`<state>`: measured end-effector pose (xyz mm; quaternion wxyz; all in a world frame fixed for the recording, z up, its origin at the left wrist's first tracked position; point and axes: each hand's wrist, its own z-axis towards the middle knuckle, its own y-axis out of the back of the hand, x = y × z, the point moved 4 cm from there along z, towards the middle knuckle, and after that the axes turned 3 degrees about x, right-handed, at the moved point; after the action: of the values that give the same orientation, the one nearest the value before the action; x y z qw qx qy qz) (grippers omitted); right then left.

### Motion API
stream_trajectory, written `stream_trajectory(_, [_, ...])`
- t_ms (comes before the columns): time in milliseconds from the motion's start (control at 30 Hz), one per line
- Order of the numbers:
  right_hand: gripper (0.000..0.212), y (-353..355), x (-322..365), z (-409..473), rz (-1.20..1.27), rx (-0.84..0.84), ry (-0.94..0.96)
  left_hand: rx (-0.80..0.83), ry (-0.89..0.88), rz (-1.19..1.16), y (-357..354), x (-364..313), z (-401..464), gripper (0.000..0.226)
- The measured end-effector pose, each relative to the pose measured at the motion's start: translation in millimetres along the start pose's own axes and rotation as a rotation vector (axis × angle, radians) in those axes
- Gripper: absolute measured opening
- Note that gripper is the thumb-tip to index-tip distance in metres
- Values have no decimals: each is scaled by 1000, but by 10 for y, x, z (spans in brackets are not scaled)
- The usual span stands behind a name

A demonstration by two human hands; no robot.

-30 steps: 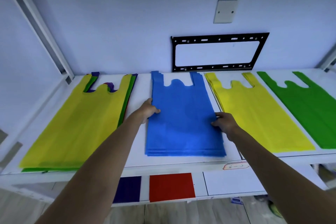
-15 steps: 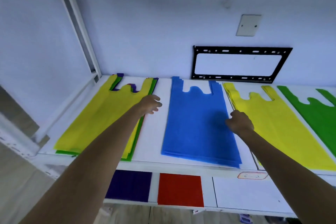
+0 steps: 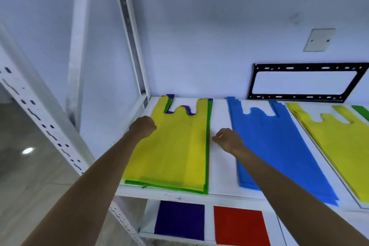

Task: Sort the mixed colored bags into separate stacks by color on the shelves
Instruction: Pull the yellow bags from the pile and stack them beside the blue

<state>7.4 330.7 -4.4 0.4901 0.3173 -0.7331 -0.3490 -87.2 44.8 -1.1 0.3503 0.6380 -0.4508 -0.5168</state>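
Head view: both hands have been moved off the blue stack (image 3: 279, 146) to the mixed pile (image 3: 175, 150) at the shelf's (image 3: 221, 156) left end — the left hand (image 3: 142, 127) curled at the yellow top bag's (image 3: 171, 158) left edge, the right hand (image 3: 227, 139) at its right edge. Whether either edge is pinched cannot be told; another bag is judged about to be lifted for the yellow stack (image 3: 337, 146).

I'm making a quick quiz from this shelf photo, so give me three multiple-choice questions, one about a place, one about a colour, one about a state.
1. Where does the blue stack lie?
A. right of the mixed stack
B. on the lower shelf
C. left of the mixed stack

2. Top bag of the mixed stack?
A. red
B. yellow
C. purple

3. The left hand is:
A. flat on the blue stack
B. curled at the mixed stack's left edge
C. out of view

A: it lies between the mixed and yellow stacks. B: yellow covers the green beneath. B: fingers curl there.
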Motion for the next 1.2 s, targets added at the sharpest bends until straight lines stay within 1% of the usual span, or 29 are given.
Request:
stream_trajectory(133, [48, -492, 195, 63, 55, 48, -82, 66, 41, 12, -161, 465, 106, 48])
stream_trajectory(200, [52, -622, 227, 51, 43, 15, -138, 99, 35, -29, -274, 583, 166, 53])
stream_trajectory(267, [51, -677, 243, 52, 68, -26, -189, 91, 3, -85, -330, 653, 221, 52])
stream_trajectory(400, [39, -660, 236, 88, 148, -72, -253, -3, -57, -176, -334, 683, 270, 47])
stream_trajectory(533, [11, -587, 284, 79, 142, -182, -263, -84, -76, -129, -322, 647, 257, 48])
stream_trajectory(667, [5, -555, 277, 54, 172, -251, -256, -108, -108, -92, -371, 596, 270, 47])
stream_trajectory(833, [10, -573, 178, 5, 218, -255, -277, -118, -138, -105, -350, 544, 273, 42])
stream_trajectory(900, [13, -589, 159, -10, 255, -245, -300, -88, -129, -127, -334, 531, 319, 46])
stream_trajectory(1000, [29, -651, 179, -20, 384, -179, -306, -22, -110, -155, -359, 504, 388, 53])
stream_trajectory(1067, [42, -700, 188, -28, 504, -129, -313, -16, -126, -174, -384, 454, 389, 51])
stream_trajectory(1200, [39, -703, 210, -54, 612, -84, -329, 14, -129, -224, -457, 340, 400, 42])
